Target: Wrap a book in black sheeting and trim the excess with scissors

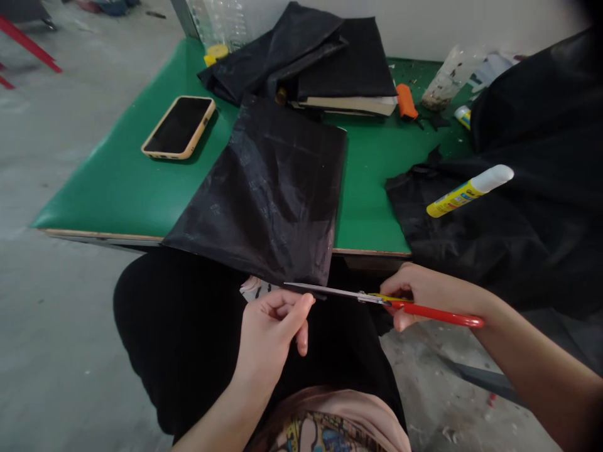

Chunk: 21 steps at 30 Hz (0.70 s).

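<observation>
Green table (127,188) just beyond the grip. Right hand (414,294) holds red-handled scissors (372,298), blades toward left hand (276,323), fingers curled; can't tell if they pinch anything. Black sheet (277,194) beyond the blades, overhanging table edge. Farther out: phone (179,127) left, glue stick (455,199) right.

Red-handled scissors (365,297) in right hand (424,290), blades (327,289) near left hand (276,323) and black sheet (282,188)
</observation>
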Motion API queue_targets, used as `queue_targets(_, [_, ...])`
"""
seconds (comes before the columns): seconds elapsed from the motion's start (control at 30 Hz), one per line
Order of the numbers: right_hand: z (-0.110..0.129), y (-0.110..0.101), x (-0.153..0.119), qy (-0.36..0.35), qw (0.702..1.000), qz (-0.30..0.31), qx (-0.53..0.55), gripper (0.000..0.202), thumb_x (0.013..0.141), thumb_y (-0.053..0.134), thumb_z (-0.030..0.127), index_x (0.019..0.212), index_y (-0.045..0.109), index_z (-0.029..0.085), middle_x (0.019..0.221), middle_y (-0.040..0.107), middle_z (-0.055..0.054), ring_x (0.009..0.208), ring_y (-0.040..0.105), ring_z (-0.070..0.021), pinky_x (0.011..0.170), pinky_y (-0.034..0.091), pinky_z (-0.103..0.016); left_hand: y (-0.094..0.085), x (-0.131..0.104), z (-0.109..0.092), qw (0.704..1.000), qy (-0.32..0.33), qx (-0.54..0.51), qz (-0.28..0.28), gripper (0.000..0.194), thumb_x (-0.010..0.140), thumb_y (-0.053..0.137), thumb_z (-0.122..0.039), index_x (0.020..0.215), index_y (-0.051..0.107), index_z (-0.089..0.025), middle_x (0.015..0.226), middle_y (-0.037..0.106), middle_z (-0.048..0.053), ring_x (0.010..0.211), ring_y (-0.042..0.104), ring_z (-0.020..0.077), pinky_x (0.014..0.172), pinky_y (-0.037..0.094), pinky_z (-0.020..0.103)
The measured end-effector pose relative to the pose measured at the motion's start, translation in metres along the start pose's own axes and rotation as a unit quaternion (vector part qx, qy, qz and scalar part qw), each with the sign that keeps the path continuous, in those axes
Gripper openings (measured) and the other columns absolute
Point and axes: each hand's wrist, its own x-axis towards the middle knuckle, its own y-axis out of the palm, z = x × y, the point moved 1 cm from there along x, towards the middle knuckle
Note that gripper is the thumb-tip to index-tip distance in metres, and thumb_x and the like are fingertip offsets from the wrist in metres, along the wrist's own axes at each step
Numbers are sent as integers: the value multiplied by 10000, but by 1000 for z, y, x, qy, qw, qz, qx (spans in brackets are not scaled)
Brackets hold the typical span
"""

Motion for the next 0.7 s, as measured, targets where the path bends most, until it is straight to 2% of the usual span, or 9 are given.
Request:
queue_targets(0.1, [2,0,-3,9,1000,4,3,564,661,664,679,769,597,129,605,475,26,546,349,-87,471,246,-230,0,-2,-2,1000,-4,-1,-2,289,814,642,-304,574,576,-156,347,469,-59,307,392,47,367,299,168])
queue_targets(0.23, [4,0,-6,-14,999,48,6,658,615,690,694,973,589,150,700,514,24,595,381,-98,489,280,-213,-2,-4,0,1000,-5,0,3,293,815,642,-304,572,571,-158,348,470,-57,315,397,48,367,292,168])
queue_targets(0.4, [5,3,-5,-24,997,51,-46,671,592,734,656,987,535,151,783,521,15,634,401,-103,517,300,-205,-4,-4,5,1000,-7,-5,-1,247,813,645,-298,611,590,-166,347,469,-64,316,389,45,372,283,167])
queue_targets(0.53, [10,4,-2,-20,998,55,-30,623,627,721,639,976,524,161,748,506,30,607,406,-94,488,298,-190,-3,-5,3,1000,-4,5,-3,294,814,643,-310,570,563,-166,344,468,-55,320,382,51,367,278,176])
queue_targets(0.7, [13,2,4,-54,997,49,-10,657,658,627,726,982,552,159,755,515,12,624,422,-110,521,319,-205,-1,-5,2,1000,-9,-7,3,290,813,650,-312,577,571,-163,345,470,-55,314,386,51,357,280,168])
